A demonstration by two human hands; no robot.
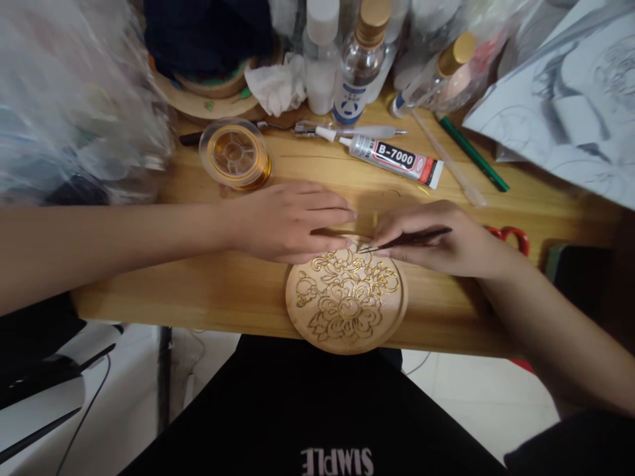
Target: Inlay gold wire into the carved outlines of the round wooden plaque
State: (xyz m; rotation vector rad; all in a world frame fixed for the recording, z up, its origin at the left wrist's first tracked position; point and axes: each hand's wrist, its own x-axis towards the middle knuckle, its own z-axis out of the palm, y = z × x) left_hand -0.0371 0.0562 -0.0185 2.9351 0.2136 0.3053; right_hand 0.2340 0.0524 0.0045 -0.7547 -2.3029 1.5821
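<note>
A round wooden plaque (350,330) with a raised floral pattern lies at the table's front edge, jutting slightly over it. Gold wire outlines show on its upper part; the lower flower's lines look darker. My right hand (421,238) is closed around dark tweezers (417,238), whose fine tips point left over the plaque's upper edge. My left hand (292,221) lies across the plaque's upper left edge. Between its thumb and fingers sits a slim dark brown tool (330,232), mostly covered, of a kind I cannot make out. Both hands' fingertips almost meet.
Behind my hands lie a spool of gold wire (233,152), a B-7000 glue tube (397,160), a plastic dropper (449,158) and a green pencil (473,153). Bottles (354,73) stand farther back. Red-handled scissors (516,238) are partly hidden by my right arm. Plastic bags fill the left.
</note>
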